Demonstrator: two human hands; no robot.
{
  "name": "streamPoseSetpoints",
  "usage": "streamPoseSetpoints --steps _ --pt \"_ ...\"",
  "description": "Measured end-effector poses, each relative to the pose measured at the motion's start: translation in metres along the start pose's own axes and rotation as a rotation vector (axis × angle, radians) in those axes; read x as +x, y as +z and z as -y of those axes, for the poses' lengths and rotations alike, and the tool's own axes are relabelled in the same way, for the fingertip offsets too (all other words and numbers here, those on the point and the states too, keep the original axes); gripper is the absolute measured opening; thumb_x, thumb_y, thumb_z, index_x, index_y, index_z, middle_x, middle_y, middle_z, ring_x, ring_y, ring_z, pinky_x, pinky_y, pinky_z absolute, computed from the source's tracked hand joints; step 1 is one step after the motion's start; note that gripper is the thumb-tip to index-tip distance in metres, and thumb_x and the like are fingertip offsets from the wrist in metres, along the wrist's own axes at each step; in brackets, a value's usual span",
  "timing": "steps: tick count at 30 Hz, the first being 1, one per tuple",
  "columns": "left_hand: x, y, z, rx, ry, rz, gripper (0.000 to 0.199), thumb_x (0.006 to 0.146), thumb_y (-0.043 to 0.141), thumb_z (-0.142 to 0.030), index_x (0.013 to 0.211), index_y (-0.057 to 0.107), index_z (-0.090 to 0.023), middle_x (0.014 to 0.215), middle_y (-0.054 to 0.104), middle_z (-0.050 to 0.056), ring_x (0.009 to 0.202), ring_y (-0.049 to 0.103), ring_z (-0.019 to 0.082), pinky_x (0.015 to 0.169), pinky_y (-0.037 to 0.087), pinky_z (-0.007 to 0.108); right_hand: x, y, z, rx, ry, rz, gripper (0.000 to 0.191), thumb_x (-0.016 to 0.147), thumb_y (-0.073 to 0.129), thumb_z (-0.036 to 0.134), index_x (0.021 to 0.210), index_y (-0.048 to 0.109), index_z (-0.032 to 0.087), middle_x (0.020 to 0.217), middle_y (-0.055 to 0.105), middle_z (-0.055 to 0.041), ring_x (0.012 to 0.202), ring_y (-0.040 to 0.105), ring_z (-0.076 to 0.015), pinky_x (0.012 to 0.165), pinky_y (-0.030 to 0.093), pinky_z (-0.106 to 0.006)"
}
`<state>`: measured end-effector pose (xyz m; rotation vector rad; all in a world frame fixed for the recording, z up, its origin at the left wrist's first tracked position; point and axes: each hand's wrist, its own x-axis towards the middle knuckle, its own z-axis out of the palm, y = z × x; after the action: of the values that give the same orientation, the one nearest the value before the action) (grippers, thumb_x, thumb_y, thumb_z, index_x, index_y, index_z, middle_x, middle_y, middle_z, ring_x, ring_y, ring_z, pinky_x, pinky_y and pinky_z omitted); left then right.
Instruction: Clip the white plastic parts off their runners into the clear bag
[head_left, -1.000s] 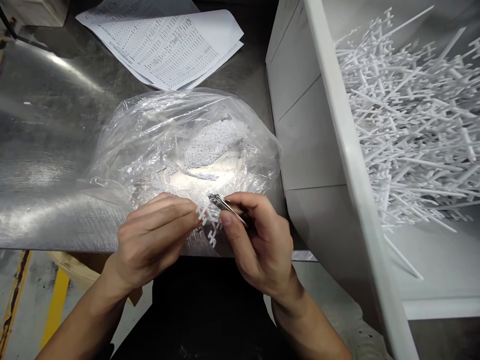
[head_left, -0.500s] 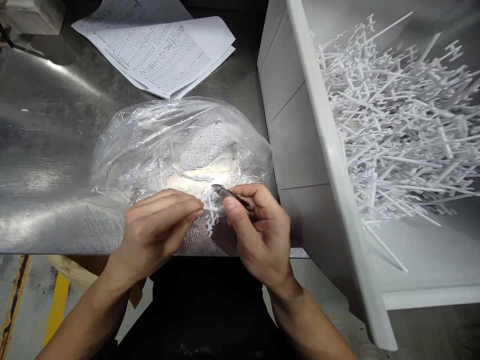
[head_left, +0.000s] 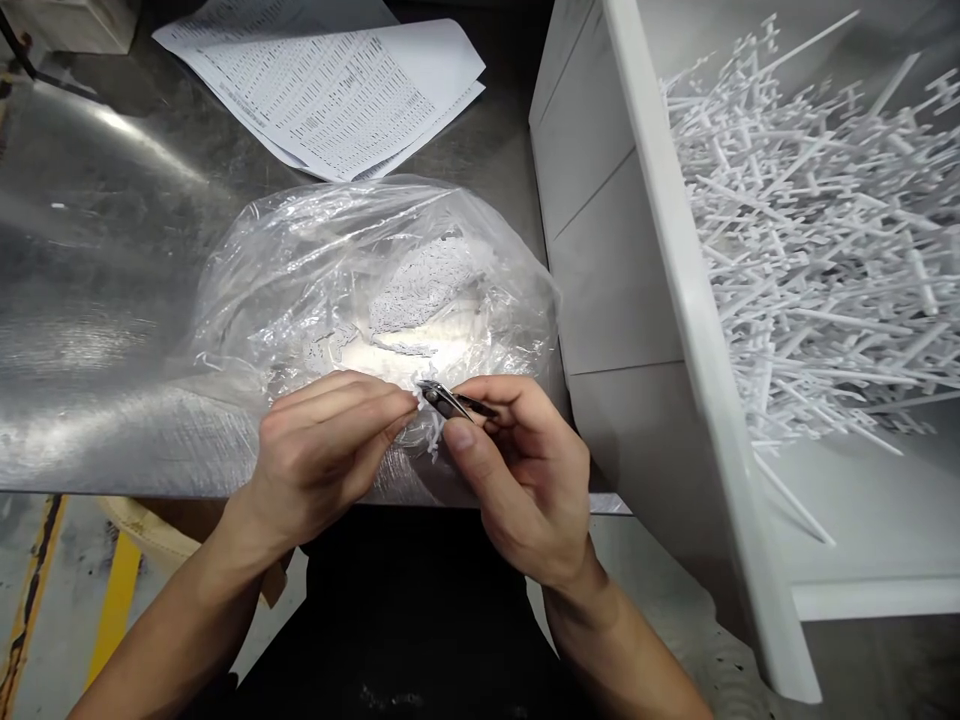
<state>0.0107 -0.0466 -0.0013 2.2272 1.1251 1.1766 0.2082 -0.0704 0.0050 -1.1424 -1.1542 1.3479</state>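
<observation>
Near the table's front edge, my left hand (head_left: 326,450) pinches a small white branched plastic piece (head_left: 434,432) at its fingertips. My right hand (head_left: 525,470) is closed around a metal nail clipper (head_left: 448,400), whose jaws touch or nearly touch the white piece, just right of my left fingertips. Both hands are over the front of a clear plastic bag (head_left: 300,260), which lies spread on the metal table. Many tiny light grey bits (head_left: 427,285) lie in a heap within the bag's area.
Printed sheets (head_left: 337,90) lie behind the bag. At the right stands a white bin (head_left: 675,250) with a high side wall, holding a large pile of white plastic sprues (head_left: 825,270). A box-like object (head_left: 82,25) is at the back left. A brown container (head_left: 165,525) shows below the table edge.
The clipper's jaws have moved left onto or beside the white piece, close to my left fingertips. The white piece has turned and shows less. The whole view has shifted slightly.
</observation>
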Motion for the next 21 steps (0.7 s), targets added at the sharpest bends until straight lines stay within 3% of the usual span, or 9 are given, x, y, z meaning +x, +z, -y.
streamPoseSetpoints --steps 11,17,21 --pt "-0.0006 0.0062 0.0016 0.106 0.118 -0.035 0.022 0.097 0.070 0.001 0.107 0.071 -0.018 0.083 0.076 -0.002 0.081 0.076 0.013 0.076 0.064 0.028 0.0039 0.0016 -0.0023 -0.082 -0.108 0.000 0.006 0.105 0.073 0.028 0.110 0.070 0.026 0.073 0.062 0.0039 0.058 0.054 -0.0133 0.054 0.045 -0.029" --pt "0.0024 0.0047 -0.0012 0.139 0.059 0.021 0.019 0.099 0.069 -0.003 0.105 0.072 -0.021 0.086 0.078 -0.003 0.079 0.078 0.014 0.074 0.065 0.028 0.0078 0.0030 -0.0017 -0.075 -0.083 -0.007 0.006 0.108 0.069 0.029 0.106 0.067 0.023 0.069 0.057 0.0066 0.057 0.048 -0.0105 0.052 0.039 -0.026" --pt "0.0012 0.0026 -0.0018 0.064 -0.007 -0.026 0.015 0.099 0.072 -0.007 0.102 0.074 -0.022 0.088 0.079 -0.003 0.078 0.077 0.013 0.074 0.065 0.026 0.0028 0.0003 -0.0001 0.028 -0.101 -0.077 0.002 0.107 0.068 0.024 0.108 0.069 0.025 0.068 0.056 0.0083 0.056 0.046 -0.0083 0.051 0.039 -0.021"
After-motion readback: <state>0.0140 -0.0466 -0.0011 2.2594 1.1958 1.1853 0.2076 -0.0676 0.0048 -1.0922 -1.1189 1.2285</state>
